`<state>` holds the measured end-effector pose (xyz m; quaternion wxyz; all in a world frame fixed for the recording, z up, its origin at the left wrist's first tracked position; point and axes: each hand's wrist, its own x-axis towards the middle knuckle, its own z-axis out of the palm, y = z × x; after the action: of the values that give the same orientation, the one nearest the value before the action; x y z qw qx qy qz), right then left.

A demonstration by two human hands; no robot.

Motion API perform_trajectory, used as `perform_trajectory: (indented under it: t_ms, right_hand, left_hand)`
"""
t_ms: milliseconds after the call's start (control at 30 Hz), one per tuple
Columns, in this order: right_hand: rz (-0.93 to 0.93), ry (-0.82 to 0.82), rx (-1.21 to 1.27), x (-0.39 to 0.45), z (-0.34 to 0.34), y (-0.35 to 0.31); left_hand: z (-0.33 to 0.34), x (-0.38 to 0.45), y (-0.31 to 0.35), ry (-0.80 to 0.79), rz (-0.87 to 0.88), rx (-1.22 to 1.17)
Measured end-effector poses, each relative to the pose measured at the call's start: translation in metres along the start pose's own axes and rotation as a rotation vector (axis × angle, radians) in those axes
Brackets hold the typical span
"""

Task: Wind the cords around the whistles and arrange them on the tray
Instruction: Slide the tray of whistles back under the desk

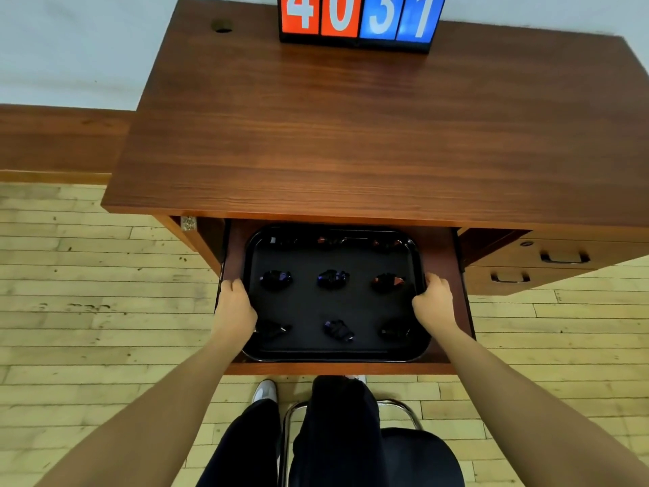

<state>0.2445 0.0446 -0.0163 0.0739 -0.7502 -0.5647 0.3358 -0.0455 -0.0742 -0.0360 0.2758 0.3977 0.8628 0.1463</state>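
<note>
Nine wound whistles (333, 278) lie on the black tray (419, 340) in three rows of three, each bundle well apart from its neighbours. The spacing appears deliberate: separated bundles are less likely to snag one another's cords when the tray is shifted. The far row sits partly in shadow beneath the desk top (351, 135), so its detail is hard to read; cord colours in the nearer rows show only as dark blue and reddish glints.

The tray rests inside the pull-out drawer (446, 311) below the desk top, with the drawer floor visible as a margin on either side. Judged from this layout, winding and arranging look complete, and the step in hand concerns the tray itself, either seating it in the drawer or lifting it out; which one cannot be determined.

The left hand (233, 304) grasps the tray's left rim, fingers curled over the edge near the middle row. The right hand (433, 302) grasps the right rim at a matching position. Neither hand is slack. Symmetrical holds at mid-length keep the tray level, which should stop the bundles sliding.

A flip scoreboard (358, 15) stands at the back of the desk. A chair (414, 451) is below, beside the person's legs.
</note>
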Motion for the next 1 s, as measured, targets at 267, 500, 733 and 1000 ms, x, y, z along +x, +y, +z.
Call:
perform_trajectory:
  t_ms: [267,500,733,1000]
  right_hand:
    - [-0.278,0.135,-0.181,-0.032,0.015,-0.010]
    - [-0.627,-0.283,-0.296,-0.080,0.037,-0.001]
    - [-0.792,-0.296,-0.568,-0.091,0.053,0.009]
    - [-0.820,-0.172,-0.627,-0.073,0.056,-0.010]
  left_hand:
    - [0.002,-0.023,0.016,0.133,0.031,0.169]
    - [0.009,-0.058,0.017,-0.097,0.466,0.129]
    - [0.028,-0.073,0.020,-0.276,0.596,0.453]
    - [0.026,-0.047,0.032,-0.239,0.551,0.534]
